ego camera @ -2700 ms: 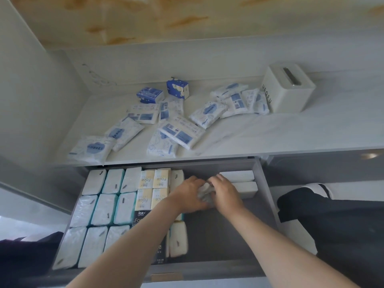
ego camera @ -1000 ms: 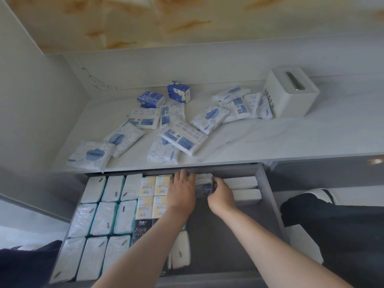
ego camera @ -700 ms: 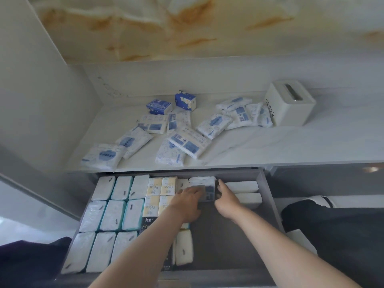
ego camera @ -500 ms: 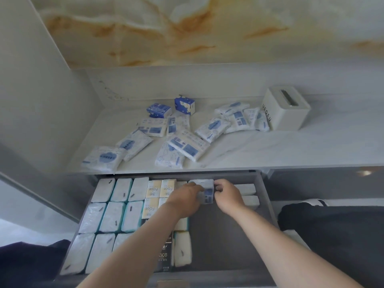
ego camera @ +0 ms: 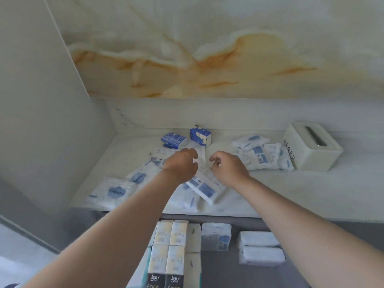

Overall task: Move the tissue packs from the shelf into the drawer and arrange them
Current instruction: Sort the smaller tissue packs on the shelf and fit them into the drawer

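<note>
A pale marbled shelf [ego camera: 291,190] crosses the middle of the frame, set in a recess with a plain grey side wall [ego camera: 41,100] at left and a cream panel veined in orange [ego camera: 207,59] above. Loose blue-and-white tissue packs [ego camera: 204,187] lie scattered over the shelf's centre and left. A white tissue box [ego camera: 311,148] stands at right. Both hands hover over the packs at centre. The left hand [ego camera: 180,165] and right hand [ego camera: 227,168] have loosely curled fingers and grip nothing. Below, the open drawer [ego camera: 228,267] holds upright rows of packs [ego camera: 170,233].
</note>
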`<act>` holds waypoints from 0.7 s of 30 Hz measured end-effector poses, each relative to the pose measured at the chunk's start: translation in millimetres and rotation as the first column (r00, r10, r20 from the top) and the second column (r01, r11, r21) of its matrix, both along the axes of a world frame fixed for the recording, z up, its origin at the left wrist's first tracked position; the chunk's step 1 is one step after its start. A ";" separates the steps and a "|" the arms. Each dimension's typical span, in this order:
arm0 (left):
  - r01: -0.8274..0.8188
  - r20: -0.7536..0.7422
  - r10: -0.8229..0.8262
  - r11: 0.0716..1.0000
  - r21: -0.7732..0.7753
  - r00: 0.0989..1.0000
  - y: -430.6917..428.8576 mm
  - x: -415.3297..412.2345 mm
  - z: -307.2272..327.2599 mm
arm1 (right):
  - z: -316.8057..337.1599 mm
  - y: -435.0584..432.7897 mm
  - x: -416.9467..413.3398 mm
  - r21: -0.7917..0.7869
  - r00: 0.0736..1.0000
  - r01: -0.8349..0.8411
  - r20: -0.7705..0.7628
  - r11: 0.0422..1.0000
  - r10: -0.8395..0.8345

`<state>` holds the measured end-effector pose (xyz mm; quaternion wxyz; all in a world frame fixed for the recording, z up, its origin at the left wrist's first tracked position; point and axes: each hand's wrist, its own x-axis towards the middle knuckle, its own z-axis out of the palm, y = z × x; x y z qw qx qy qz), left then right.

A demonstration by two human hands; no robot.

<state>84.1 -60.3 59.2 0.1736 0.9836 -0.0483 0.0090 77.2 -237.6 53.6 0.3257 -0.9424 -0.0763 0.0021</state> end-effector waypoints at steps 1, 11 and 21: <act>-0.015 -0.013 0.016 1.000 0.019 1.000 3.0 14.5 -1.8 | 0.4 3.1 16.1 -0.023 1.000 -0.006 0.005 1.000 0.006; -0.224 -0.012 0.230 0.957 0.182 0.973 41.0 130.2 -47.3 | -38.9 27.7 135.4 -0.161 0.999 -0.029 -0.022 0.987 0.025; -0.403 -0.048 0.401 0.900 -0.168 0.915 63.6 169.3 -78.1 | -68.1 38.9 195.7 0.053 0.997 -0.023 0.080 0.998 0.019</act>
